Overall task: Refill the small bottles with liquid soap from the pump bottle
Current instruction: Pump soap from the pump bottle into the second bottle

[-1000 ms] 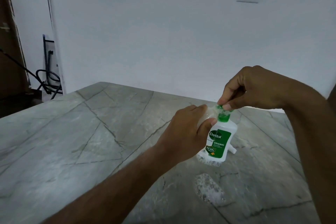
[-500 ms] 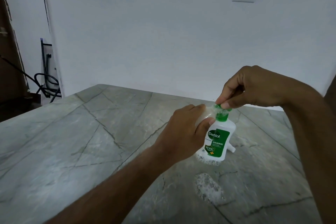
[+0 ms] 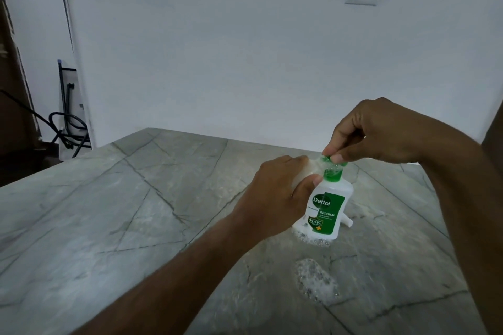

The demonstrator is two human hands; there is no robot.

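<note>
**me:** On the counter (image 3: 114, 226), toward the right side, sits the white Dettol bottle (image 3: 325, 209), upright in a ring of suds. My left hand (image 3: 277, 193) is wrapped around something clear and pale held tilted against its neck. Looks like one of the small bottles, but my fingers hide most of it, so I can't swear to it. My right hand (image 3: 373, 136) is pinching the green cap (image 3: 333, 168) between thumb and forefinger, right at the top.

**other:** how's it going to handle? looks messy

**me:** Slippery, I'd guess. There's a foam patch (image 3: 315, 280) on the stone just in front, plus bubbles round the base, so the plastic is probably soapy. It's thin squeezable plastic and likely light, so it could skate or tip if I twist the cap hard.

**other:** so where do you grab it?

**me:** Low on the shoulder or around the label where it's widest, not the neck. Cap is small, fingertips only, firm pinch.

**other:** what's the white thing behind it?

**me:** A white nozzle-like piece (image 3: 347, 221) lying just beside the base. Can't tell more.
</note>
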